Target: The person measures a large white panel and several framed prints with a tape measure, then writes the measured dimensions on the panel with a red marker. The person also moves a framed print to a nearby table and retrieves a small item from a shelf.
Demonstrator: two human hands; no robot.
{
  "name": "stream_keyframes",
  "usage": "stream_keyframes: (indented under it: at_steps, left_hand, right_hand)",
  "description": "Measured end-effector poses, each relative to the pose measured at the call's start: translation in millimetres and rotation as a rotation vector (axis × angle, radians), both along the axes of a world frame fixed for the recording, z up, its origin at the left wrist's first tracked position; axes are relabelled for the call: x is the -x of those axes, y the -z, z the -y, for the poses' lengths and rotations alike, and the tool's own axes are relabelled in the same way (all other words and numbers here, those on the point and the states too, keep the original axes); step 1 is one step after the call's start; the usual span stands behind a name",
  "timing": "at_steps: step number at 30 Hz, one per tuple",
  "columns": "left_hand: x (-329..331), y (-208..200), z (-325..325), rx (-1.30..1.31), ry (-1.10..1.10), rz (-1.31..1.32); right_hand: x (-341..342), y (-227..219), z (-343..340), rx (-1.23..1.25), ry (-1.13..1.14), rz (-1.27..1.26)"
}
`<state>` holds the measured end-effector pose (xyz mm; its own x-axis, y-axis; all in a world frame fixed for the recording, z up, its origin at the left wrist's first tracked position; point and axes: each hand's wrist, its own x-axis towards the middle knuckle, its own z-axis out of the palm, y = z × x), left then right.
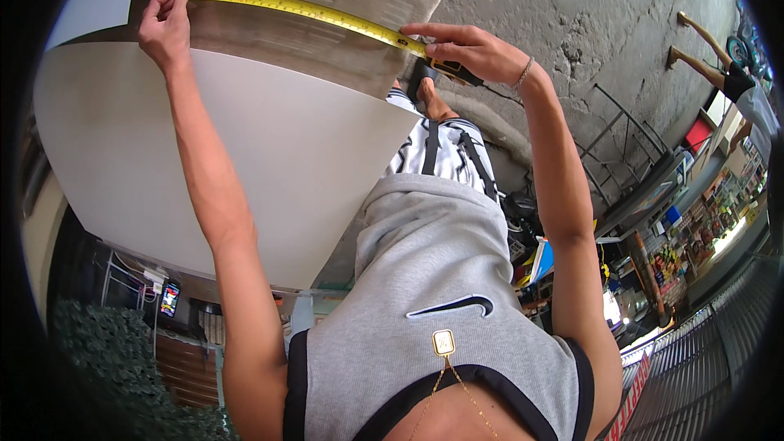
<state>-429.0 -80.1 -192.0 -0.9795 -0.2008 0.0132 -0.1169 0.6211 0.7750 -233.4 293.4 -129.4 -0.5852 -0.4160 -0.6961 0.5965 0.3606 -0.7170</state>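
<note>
On my head view, a white board [302, 163] lies beside a brown surface [286, 45]. A yellow measuring tape [294, 6] runs extended over that surface — my right hand [482, 53] holds its case, forefinger at the strip; my left hand [166, 28] pinches the opposite end.

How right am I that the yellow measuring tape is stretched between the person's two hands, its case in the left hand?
Not quite: the head view shows the black case in the right hand; the left hand holds the other end. The yellow measuring tape does stretch between them.
</note>
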Motion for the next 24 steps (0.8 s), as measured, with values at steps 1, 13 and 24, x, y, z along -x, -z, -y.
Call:
stream_keyframes:
  at_steps: [1, 13, 24]
  left_hand:
    - [0.0, 0.4, -0.1, -0.002, 0.001, 0.002]
    - [2.0, 0.7, 0.6, -0.026, -0.001, 0.043]
    - [3.9, 1.5, 4.6, -0.067, 0.014, 0.056]
  right_hand:
    - [1.3, 0.1, -0.7, 0.002, -0.016, 0.004]
    - [-1.2, 6.9, -1.9, 0.039, 0.036, -0.061]
    - [2.9, 6.7, -3.4, 0.019, 0.024, -0.01]
